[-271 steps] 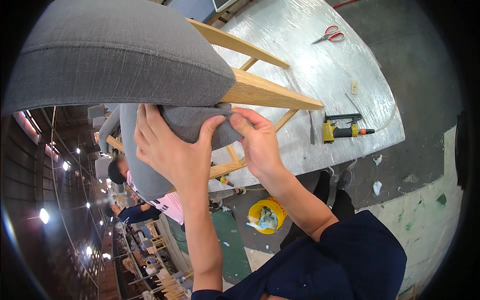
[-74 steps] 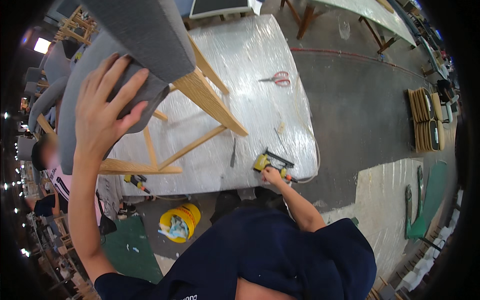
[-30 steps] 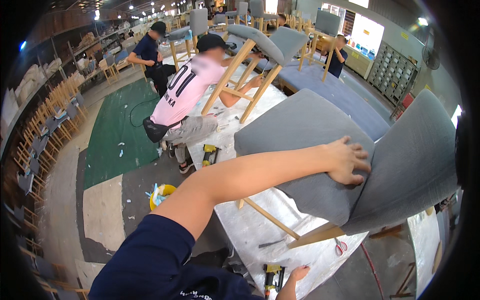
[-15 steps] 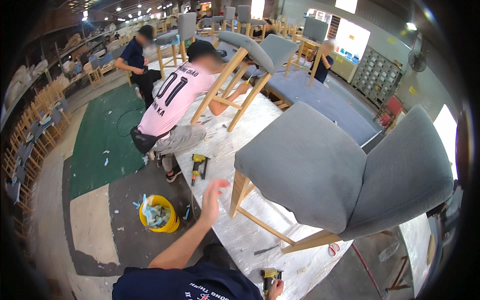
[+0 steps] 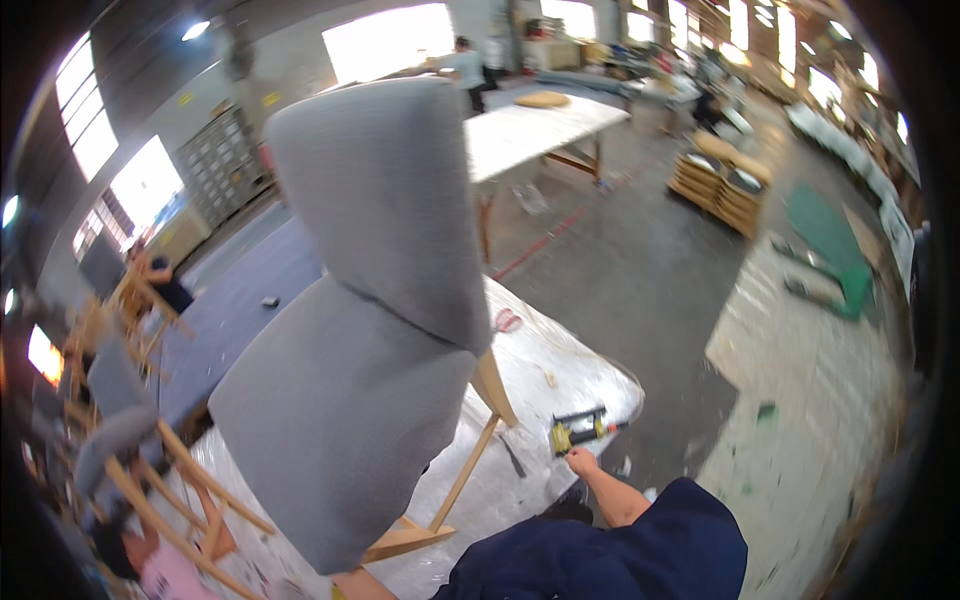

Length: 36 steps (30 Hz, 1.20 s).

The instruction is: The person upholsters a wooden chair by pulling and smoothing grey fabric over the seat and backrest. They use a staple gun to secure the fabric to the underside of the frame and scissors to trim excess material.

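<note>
A grey upholstered chair [image 5: 350, 390] with light wooden legs lies tipped on the wrapped table [image 5: 590, 375], its backrest rising toward the top of the view. My right hand [image 5: 581, 461] is closed at the yellow-and-black head of a staple gun [image 5: 575, 434], near the table's rounded corner. An orange fitting shows at the gun's far end. My left forearm [image 5: 362, 584] reaches in at the bottom beside the chair's seat. That hand's fingers are hidden behind the seat.
Red-handled scissors [image 5: 507, 320] and a dark strip [image 5: 512, 456] lie on the table. A co-worker in pink [image 5: 165, 570] handles another chair at the lower left. A blue-grey table [image 5: 235, 300] stands beyond, a white-topped table [image 5: 545, 130] further back. Stacked cushions [image 5: 715, 180] sit on the floor.
My view has swung to the right, so the chair now appears left of centre. My left hand, raised beside the chair before, has gone behind the seat. My right hand remains at the staple gun.
</note>
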Available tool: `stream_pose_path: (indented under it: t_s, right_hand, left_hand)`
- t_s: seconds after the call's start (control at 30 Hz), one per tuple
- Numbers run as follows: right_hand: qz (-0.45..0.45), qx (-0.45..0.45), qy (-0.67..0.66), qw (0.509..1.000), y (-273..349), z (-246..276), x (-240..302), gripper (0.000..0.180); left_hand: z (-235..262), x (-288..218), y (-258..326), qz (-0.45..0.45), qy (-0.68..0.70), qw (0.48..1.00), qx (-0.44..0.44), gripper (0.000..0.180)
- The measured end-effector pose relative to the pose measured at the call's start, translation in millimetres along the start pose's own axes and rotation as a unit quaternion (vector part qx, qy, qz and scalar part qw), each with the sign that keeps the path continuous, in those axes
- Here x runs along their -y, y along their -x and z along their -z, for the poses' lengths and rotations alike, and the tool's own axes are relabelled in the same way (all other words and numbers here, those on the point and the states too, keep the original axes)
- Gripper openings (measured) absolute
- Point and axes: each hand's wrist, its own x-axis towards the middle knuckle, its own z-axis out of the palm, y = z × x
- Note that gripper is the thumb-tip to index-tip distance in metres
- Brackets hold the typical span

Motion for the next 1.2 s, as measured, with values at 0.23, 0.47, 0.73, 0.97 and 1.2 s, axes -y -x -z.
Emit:
stream_pose_path:
  t_s: [0.23, 0.47, 0.73, 0.97, 1.2]
  right_hand:
    - [-0.179, -0.149, -0.134, 0.963, 117.5, -53.7, -77.0, 0.03]
    - [-0.341, -0.086, -0.1, 0.931, 215.5, -58.1, -145.7, 0.033]
    - [-0.269, -0.072, -0.079, 0.957, 167.7, -38.4, -133.5, 0.033]
    - [-0.153, -0.081, -0.094, 0.98, 67.7, -18.9, -75.6, 0.03]
    - [-0.127, -0.081, -0.122, 0.981, 61.3, -39.3, -13.7, 0.033]
  left_hand:
    - [-7.4, 27.7, 0.2, 0.011, -0.098, 0.995, 0.019, 0.048]
    - [-1.3, 39.1, 8.2, 0.014, -0.134, 0.991, -0.001, 0.047]
    - [7.8, 50.0, 13.3, 0.016, -0.146, 0.989, -0.012, 0.046]
    - [10.3, 54.5, 17.2, 0.013, -0.174, 0.985, -0.014, 0.045]
    - [32.0, 51.3, 27.2, -0.013, -0.228, 0.972, -0.044, 0.044]
